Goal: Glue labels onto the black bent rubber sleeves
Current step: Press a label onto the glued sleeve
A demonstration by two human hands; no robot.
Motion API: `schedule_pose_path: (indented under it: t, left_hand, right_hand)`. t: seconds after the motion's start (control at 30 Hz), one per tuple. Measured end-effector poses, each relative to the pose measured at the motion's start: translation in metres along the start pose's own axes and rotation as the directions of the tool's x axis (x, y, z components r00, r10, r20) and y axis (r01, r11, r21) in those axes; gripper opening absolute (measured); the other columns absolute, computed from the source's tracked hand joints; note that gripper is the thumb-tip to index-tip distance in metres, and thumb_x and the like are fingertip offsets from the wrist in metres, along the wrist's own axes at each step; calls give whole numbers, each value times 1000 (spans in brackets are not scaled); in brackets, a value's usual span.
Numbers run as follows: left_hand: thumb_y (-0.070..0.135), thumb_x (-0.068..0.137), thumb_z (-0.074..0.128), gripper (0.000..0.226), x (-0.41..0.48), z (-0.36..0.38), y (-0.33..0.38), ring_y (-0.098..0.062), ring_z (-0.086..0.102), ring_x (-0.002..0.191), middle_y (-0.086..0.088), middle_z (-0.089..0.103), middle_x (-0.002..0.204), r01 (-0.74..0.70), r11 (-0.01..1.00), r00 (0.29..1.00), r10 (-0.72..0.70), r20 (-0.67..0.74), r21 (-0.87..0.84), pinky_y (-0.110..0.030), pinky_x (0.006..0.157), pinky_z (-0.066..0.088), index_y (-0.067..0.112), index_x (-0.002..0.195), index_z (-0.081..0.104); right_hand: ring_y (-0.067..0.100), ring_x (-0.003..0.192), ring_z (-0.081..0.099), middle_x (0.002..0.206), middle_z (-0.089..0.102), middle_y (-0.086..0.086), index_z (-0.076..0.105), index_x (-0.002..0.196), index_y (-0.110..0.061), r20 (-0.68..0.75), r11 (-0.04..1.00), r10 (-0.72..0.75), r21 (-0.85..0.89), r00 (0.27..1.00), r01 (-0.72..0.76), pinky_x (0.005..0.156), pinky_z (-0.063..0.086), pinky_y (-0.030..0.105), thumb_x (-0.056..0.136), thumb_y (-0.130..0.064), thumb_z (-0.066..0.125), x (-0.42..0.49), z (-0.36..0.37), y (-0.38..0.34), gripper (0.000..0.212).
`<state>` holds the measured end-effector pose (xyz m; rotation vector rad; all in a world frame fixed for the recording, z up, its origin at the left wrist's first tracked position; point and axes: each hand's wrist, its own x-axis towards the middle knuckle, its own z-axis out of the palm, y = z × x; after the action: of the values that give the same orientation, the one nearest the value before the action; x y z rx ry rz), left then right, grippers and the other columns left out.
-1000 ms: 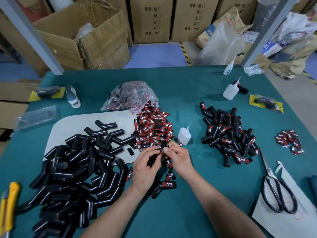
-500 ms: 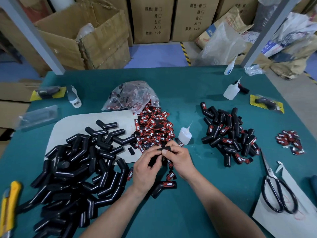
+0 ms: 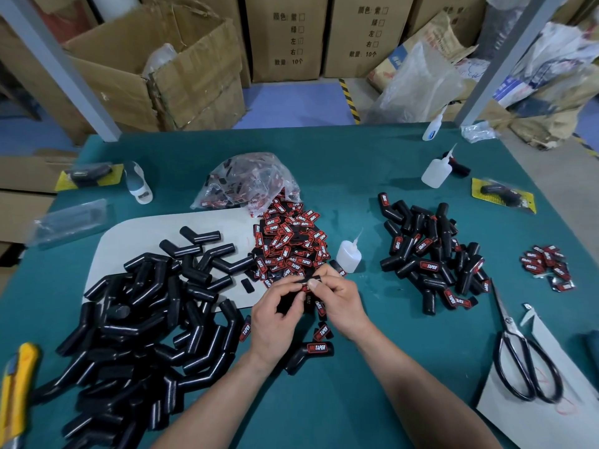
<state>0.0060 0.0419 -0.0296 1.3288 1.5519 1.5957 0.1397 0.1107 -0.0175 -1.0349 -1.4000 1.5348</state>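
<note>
Black sleeve (image 3: 288, 303) is held over the desk (image 3: 356, 400) in the grip of the left hand (image 3: 275, 322), a label (image 3: 305, 288) pinched onto it by the right hand (image 3: 342, 303) (glue perhaps wet), so crookedness could be caused by slipping.

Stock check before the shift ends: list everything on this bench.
unlabelled bent sleeves: large pile, black, front left
white board: one, under that pile's far side
loose labels: heap, red-black, centre
label bag: one, clear plastic, behind the heap
labelled sleeves: pile, black, right of centre
lone labelled sleeve: one, black, between the wrists
small label heap: red-black, far right
glue bottles: three, translucent white, one centre, two back right
carded sleeves: two, yellow cards, back left and right
scissors: one, black handles, front right
utility knife: one, yellow, front left
held sleeve: one, black, in both hands
left hand: grips it
right hand: pinches its labelled end
</note>
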Motion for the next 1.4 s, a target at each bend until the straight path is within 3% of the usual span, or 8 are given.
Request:
schedule_pose_path:
  t: [0.07, 0.17, 0.43, 0.67, 0.83, 1.07, 1.27, 1.4]
  left_hand:
    - [22, 94, 69, 24, 0, 0, -1, -17, 68, 117, 14, 71, 122, 7, 1000, 1000, -7, 10, -2, -27, 102, 52, 39, 111, 70]
    - [22, 94, 69, 20, 0, 0, -3, -17, 69, 116, 13, 71, 121, -4, 1000, 1000, 4, 10, 0, -28, 101, 52, 34, 110, 71]
    - [21, 94, 67, 14, 0, -1, -1, -19, 68, 115, 10, 71, 120, -27, 999, 1000, 27, 11, 20, -32, 101, 52, 21, 108, 71]
    - [12, 99, 61, 21, -3, 0, 0, -15, 64, 119, -1, 67, 124, -202, 970, 979, 197, 45, 137, -24, 104, 47, 6, 115, 73]
    - [17, 98, 61, 23, 0, -2, 0, -15, 65, 116, -3, 68, 119, -138, 976, 990, 140, -2, 170, -28, 103, 50, 5, 111, 75]
    - [17, 98, 61, 24, -2, 0, 4, -10, 63, 117, -2, 66, 120, -152, 975, 988, 152, 10, 163, -22, 104, 47, 1, 111, 75]
    - [17, 96, 61, 24, -3, 1, 2, -8, 62, 116, -1, 64, 119, -157, 971, 987, 150, 50, 183, -21, 104, 46, 2, 111, 74]
    - [20, 94, 67, 24, -3, 1, -2, -7, 62, 115, -2, 65, 118, -137, 974, 991, 132, 37, 180, -19, 104, 46, 3, 109, 74]
  right_hand:
    - [16, 78, 50, 82, 51, 12, 66, 70, 4, 2, 1000, -8, -1, 1000, 8, 73, 42, 30, 90, -28, 65, 0, 0, 1, 38]
    - [14, 77, 50, 81, 52, 3, 68, 67, -3, 5, 1000, -21, -8, 1000, 21, 72, 41, 27, 89, -29, 65, 0, 0, 0, 35]
    - [11, 75, 48, 79, 51, -1, 63, 66, 7, 6, 1000, -28, 11, 1000, 28, 70, 39, 24, 89, -29, 64, 0, 0, -2, 43]
    - [10, 76, 49, 81, 53, -2, 63, 67, 4, 12, 1000, -18, 13, 1000, 18, 72, 40, 24, 91, -27, 63, -1, 0, -2, 39]
    - [8, 77, 49, 83, 53, -7, 65, 75, -10, 49, 997, 47, 64, 998, -50, 72, 41, 21, 94, -15, 52, 0, 3, 0, 24]
    - [9, 76, 52, 78, 57, -9, 70, 65, -28, -22, 1000, 2, 10, 1000, -1, 72, 42, 25, 87, -27, 61, 0, 4, 4, 24]
    - [9, 73, 48, 78, 52, -9, 61, 60, -9, -40, 1000, -7, 22, 999, 8, 69, 39, 22, 85, -26, 63, 0, 3, 4, 31]
    - [10, 73, 48, 77, 52, -9, 63, 58, -14, -20, 1000, 6, 17, 1000, -6, 69, 39, 24, 88, -18, 62, 1, 1, 2, 30]
